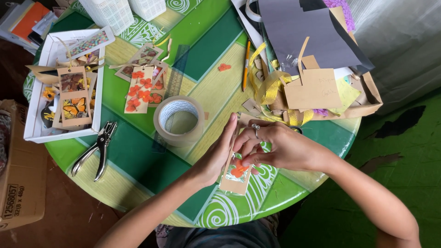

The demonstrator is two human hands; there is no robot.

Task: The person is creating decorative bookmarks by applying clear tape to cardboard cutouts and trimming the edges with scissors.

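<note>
Contents, left to right:

1. White tray (34, 133), at the table's left edge: finished tags inside, 1 with an orange butterfly.
2. Metal hole punch (97, 149), lying flat just right of the tray.
3. Flower tag (139, 89), pressed orange blooms, lying beyond the punch.
4. Roll of clear tape (179, 120), flat on the green table (138, 156), just left of the hands.
5. Left hand (216, 154): palm against the left edge of the kraft tag (235, 177), fingers straight, steadying it.
6. Right hand (280, 147), ring on 1 finger: fingertips pressed together on the tag's orange flower window, near the table's front edge.
7. Paper scraps and gold ribbon (271, 87), well beyond.

Handling note: best smoothed from the centre outward, with the left hand bracing, so the film likely lies without bubbles or creases.
</note>
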